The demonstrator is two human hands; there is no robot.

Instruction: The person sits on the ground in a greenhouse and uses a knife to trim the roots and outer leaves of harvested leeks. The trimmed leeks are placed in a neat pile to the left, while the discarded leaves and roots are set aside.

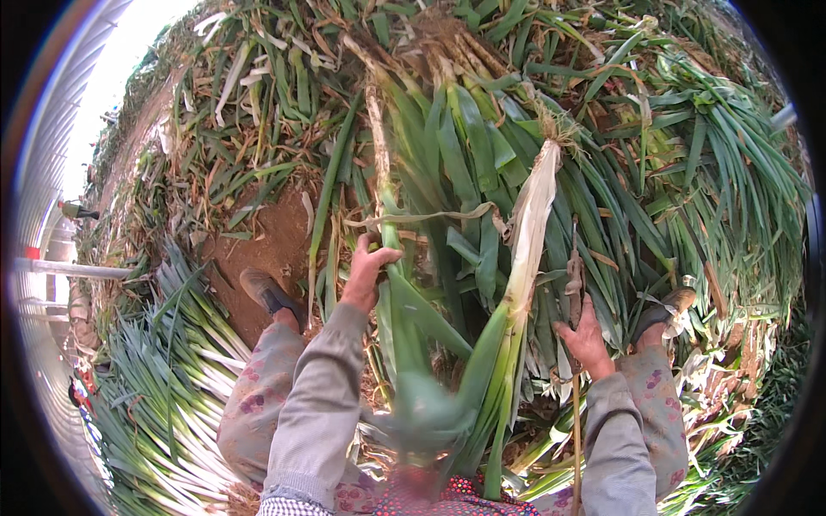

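Observation:
My left hand (pixel 369 267) grips a long green onion (pixel 381 142) where its soil-stained pale shank meets the green leaves. The root end points away from me, and the leaves blur towards my lap. My right hand (pixel 587 338) is closed around a thin stick-like tool (pixel 575 277) with a wrapped section and a narrow dark tip; its wooden shaft (pixel 576 445) runs back beside my right forearm. Between my hands lies a second onion (pixel 539 200) with a loose whitish outer sheath and fringed roots. Beyond is a heap of unpeeled onions (pixel 474 129) with soil on their roots.
Cleaned onions with white shanks (pixel 187 413) lie in a pile at my left. More onion leaves (pixel 755 161) are heaped at the right. Leaf scraps (pixel 251 155) cover the ground around bare soil (pixel 271 238). A metal pipe (pixel 77 267) crosses the left edge.

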